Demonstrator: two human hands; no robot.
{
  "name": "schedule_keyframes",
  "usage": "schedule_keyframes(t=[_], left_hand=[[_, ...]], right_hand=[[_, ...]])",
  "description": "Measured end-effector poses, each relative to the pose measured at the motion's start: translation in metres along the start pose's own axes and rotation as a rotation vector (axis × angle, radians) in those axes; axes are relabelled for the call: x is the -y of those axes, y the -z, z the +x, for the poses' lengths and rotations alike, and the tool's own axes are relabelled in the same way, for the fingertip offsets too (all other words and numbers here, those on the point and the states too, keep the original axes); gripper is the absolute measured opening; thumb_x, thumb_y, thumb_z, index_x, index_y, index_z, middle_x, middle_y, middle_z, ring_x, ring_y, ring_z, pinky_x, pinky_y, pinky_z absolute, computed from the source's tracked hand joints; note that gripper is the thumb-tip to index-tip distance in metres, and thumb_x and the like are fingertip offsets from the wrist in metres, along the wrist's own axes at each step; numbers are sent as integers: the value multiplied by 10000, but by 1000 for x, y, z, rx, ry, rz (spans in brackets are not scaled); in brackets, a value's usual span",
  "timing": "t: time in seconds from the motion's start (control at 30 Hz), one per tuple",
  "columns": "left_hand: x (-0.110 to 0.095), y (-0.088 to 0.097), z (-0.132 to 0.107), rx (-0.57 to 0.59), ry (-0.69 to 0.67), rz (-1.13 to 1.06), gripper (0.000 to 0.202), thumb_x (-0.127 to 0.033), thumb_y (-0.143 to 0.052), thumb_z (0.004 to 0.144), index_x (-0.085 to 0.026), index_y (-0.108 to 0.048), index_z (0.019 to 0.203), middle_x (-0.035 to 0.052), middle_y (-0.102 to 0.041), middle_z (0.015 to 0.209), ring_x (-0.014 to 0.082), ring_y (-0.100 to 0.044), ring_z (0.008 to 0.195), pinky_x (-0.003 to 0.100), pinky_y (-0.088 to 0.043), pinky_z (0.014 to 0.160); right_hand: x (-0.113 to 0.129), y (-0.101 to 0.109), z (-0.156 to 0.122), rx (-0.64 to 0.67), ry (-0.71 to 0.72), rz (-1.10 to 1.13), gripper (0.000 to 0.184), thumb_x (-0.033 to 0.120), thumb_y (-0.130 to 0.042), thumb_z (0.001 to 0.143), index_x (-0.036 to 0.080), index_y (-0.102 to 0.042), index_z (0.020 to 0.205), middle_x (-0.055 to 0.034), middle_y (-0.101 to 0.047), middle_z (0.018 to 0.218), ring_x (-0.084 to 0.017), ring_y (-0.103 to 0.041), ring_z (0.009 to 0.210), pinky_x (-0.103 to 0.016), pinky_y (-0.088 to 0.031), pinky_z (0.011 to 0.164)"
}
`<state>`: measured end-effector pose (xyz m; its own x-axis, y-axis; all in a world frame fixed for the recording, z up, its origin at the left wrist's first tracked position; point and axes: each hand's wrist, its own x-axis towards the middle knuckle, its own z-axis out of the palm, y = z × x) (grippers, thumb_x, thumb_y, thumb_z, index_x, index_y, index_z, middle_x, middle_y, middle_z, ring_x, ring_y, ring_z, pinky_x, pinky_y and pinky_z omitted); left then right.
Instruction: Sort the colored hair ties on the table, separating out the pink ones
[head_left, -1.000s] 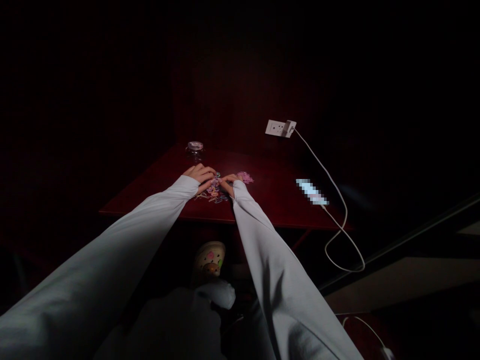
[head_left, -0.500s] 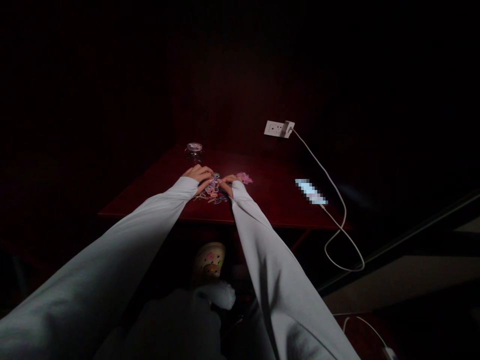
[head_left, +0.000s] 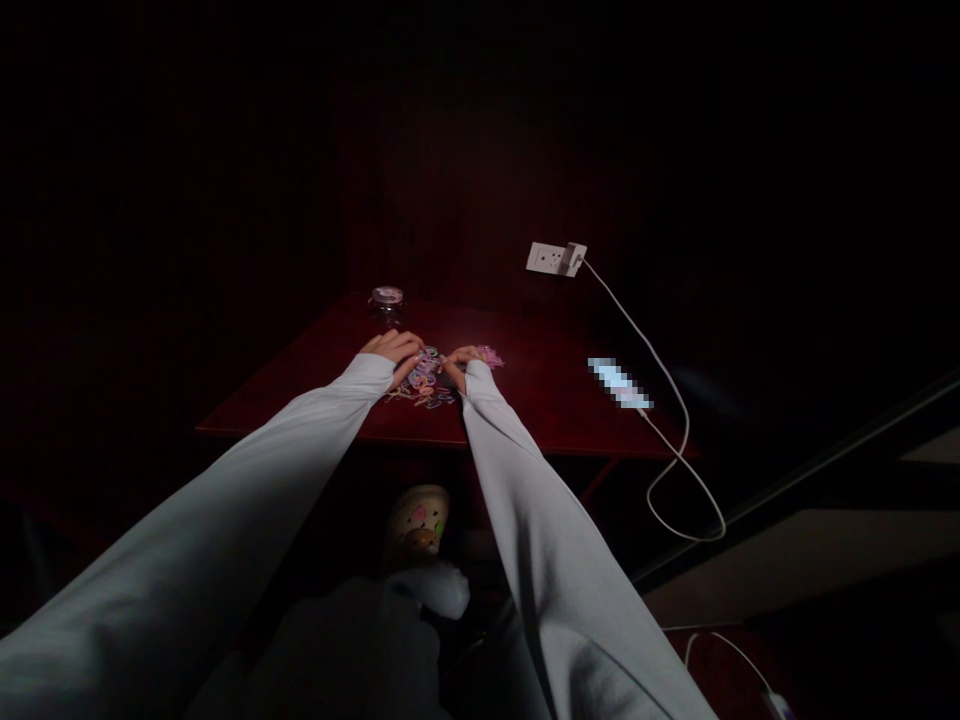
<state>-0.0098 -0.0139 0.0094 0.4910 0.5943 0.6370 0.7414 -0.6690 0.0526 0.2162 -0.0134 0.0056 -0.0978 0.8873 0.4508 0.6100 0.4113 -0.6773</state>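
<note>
Both my arms, in pale long sleeves, reach out to a dark red table [head_left: 315,385]. My left hand [head_left: 396,350] and my right hand [head_left: 460,360] meet over a small heap of coloured loops [head_left: 426,385], pink, purple and yellow. The fingers of both hands are curled and pinched at the heap. What each pinch holds is too small and dim to make out. A second, pink clump [head_left: 491,355] lies just right of my right hand.
A small clear jar [head_left: 388,303] stands behind my left hand. A lit phone [head_left: 619,383] lies at the table's right, its white cable [head_left: 675,440] running to a wall socket [head_left: 555,259]. Below the table, a decorated clog [head_left: 417,522] shows. The room is very dark.
Hands stay at the heap with only slight finger movement. The view has shifted a little.
</note>
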Motion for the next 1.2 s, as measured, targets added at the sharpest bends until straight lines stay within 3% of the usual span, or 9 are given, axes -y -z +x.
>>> schedule_keyframes(t=[0.13, 0.3, 0.5, 0.7, 0.8, 0.93, 1.2], left_hand=[[1, -3, 1, -15, 44, 14, 292, -328, -460, 1080, -251, -738, 1123, 81, -763, 1280, 286, -636, 1098, 428, -500, 911], [2, -7, 4, -71, 145, 49, 251, -314, -503, 1055, -251, -742, 1101, 82, -760, 1309, 292, -644, 1112, 435, -494, 916], [7, -1, 2, -54, 140, 31, 301, -361, -463, 1097, -250, -739, 1146, 84, -755, 1316, 288, -648, 1131, 421, -495, 903], [8, -2, 2, -62, 117, 31, 311, -352, -450, 1101, -248, -739, 1148, 87, -753, 1316, 288, -642, 1116, 420, -492, 887], [5, -5, 2, -64, 82, 41, 300, -313, -458, 1084, -246, -744, 1141, 92, -757, 1313, 291, -638, 1099, 432, -491, 892], [6, -8, 5, 4, 3, 71, 290, -308, -478, 1067, -237, -753, 1121, 98, -772, 1284, 289, -647, 1062, 429, -484, 868], [18, -17, 6, 62, -109, 54, 314, -342, -466, 1095, -248, -753, 1179, 96, -763, 1287, 279, -647, 1068, 406, -491, 851]], right_hand=[[-12, -5, 3, -51, 25, 31, 222, 289, -740, 949, 209, -759, 742, -35, -713, 1028, -228, -619, 1092, -434, -411, 1180], [-15, -6, 3, -144, -1, 96, 250, 310, -745, 933, 219, -727, 700, -29, -682, 996, -219, -608, 1061, -410, -439, 1140], [-14, -4, 4, -219, -52, 199, 310, 344, -741, 906, 220, -636, 642, -58, -660, 970, -212, -609, 983, -382, -518, 1028], [-12, -3, 7, -264, -131, 203, 323, 284, -731, 895, 227, -560, 628, -73, -657, 1022, -218, -612, 992, -398, -520, 1025], [-11, -4, 6, -233, -135, 167, 320, 274, -727, 912, 219, -577, 634, -87, -660, 1096, -223, -622, 1035, -395, -513, 1040], [-12, -7, 5, -91, -58, 113, 245, 268, -751, 914, 210, -697, 682, -66, -679, 1175, -228, -625, 1144, -387, -501, 1098], [-7, -2, 3, 86, 30, 67, 256, 340, -738, 990, 228, -806, 770, -43, -756, 1078, -253, -626, 1190, -454, -388, 1202]])
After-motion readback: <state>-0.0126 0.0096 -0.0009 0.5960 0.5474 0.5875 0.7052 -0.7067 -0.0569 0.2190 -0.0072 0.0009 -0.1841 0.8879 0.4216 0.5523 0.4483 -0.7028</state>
